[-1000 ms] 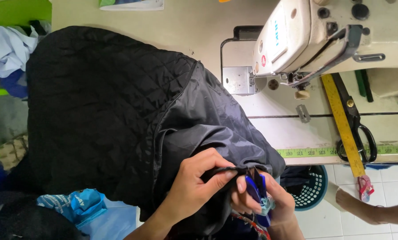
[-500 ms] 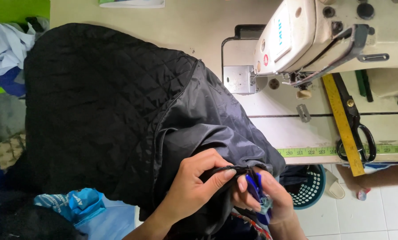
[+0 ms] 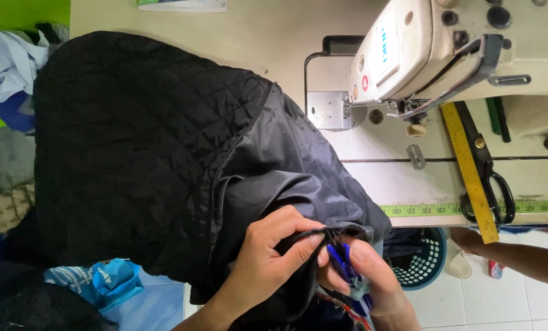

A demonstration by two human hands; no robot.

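your left hand [image 3: 268, 260] pinches the black jacket's [image 3: 163, 159] near edge tight. right hand [image 3: 372, 279] grips a blue tool [image 3: 342, 265] just right, touching it.

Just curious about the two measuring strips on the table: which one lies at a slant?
The yellow ruler, lying diagonally beside the scissors. The green tape measure runs straight along the table's front edge.

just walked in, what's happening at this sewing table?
A person is working on a black quilted jacket spread over the table beside an industrial sewing machine. The left hand pinches a black fabric edge near the table's front, while the right hand holds a small blue tool against it. Nothing lies under the needle. Black scissors and a yellow ruler lie to the right, untouched.
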